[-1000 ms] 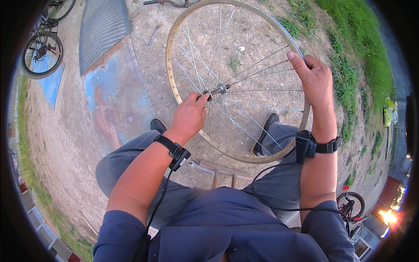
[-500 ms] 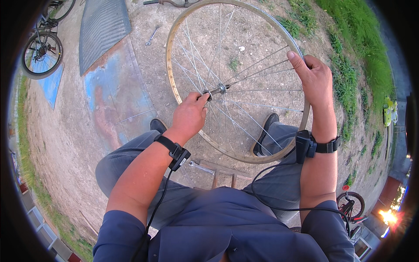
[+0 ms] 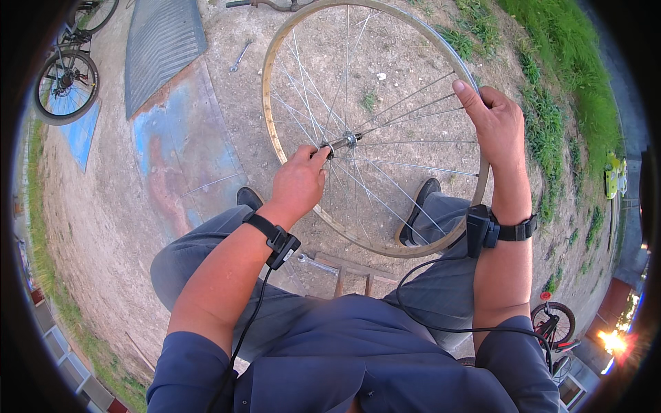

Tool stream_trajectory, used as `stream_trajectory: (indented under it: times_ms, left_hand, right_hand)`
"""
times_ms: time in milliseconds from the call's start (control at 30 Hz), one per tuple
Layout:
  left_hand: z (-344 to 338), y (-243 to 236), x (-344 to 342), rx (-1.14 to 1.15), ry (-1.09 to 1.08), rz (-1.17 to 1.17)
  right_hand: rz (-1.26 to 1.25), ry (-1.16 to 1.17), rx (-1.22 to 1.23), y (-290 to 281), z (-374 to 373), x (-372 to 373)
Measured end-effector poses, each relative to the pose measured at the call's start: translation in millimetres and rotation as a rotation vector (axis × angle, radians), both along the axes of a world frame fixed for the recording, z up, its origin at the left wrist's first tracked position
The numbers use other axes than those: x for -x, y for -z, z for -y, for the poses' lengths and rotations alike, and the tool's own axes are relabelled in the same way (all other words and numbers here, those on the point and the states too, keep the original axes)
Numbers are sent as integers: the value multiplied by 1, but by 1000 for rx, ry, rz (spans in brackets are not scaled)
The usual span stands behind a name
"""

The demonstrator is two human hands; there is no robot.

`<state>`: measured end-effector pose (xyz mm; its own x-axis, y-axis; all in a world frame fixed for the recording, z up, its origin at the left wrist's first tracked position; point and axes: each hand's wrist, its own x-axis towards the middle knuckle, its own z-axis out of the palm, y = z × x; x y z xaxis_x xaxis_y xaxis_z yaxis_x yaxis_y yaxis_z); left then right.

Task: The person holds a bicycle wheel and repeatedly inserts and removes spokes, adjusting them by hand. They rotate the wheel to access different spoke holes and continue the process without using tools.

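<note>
A bicycle wheel (image 3: 376, 252) without a tyre, its rim stained and brownish, stands tilted between my legs. Thin metal spokes run from the rim to its hub (image 3: 352, 140). At the hub's left end, my left hand (image 3: 301, 177) has its fingers closed around the axle end; the fingertips are partly hidden. My right hand (image 3: 497, 124) grips the rim on the right side, thumb on the near face and fingers wrapped behind. Both wrists carry black straps with small boxes and cables.
A wrench (image 3: 241, 56) lies on the dirt at the far left, another wrench (image 3: 318, 263) near my knees beside a wooden frame (image 3: 352, 274). A ridged metal sheet (image 3: 165, 51) and a blue-painted board (image 3: 180, 148) lie left. Bicycles (image 3: 67, 86) stand far left; grass (image 3: 564, 76) grows right.
</note>
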<state>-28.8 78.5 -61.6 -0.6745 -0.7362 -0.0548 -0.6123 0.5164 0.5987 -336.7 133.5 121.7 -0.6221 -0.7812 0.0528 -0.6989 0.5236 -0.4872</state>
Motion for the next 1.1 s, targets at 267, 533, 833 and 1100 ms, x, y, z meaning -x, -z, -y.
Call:
stream_trajectory:
  times_ms: [267, 533, 833, 1100]
  left_hand:
    - [-1, 2, -1, 11, 6, -13]
    - [0, 5, -2, 58, 18, -28]
    - [0, 3, -1, 44, 15, -6]
    - [0, 3, 0, 60, 24, -10]
  right_hand:
    - [13, -6, 16, 0, 0, 0]
    - [2, 1, 3, 1, 0, 0]
    - [2, 5, 3, 1, 1, 1]
    - [1, 6, 3, 2, 1, 2]
